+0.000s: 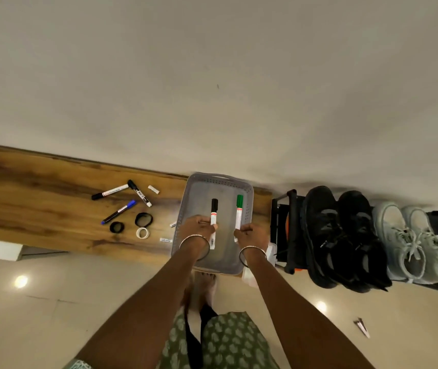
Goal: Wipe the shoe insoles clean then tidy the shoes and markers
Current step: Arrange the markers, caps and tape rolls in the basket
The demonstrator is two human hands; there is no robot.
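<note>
While held over tray [186, 209], black-capped marker [213, 217] white-barrelled.

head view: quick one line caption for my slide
Left hand holds a black-capped marker, right hand a green-capped marker, both over the grey basket.

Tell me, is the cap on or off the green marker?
On. The green marker, pinched at its near end by the right hand, has its green cap seated on the far end.

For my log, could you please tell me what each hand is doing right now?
Left hand: holding the black-capped marker.
Right hand: holding the green-capped marker.
</note>
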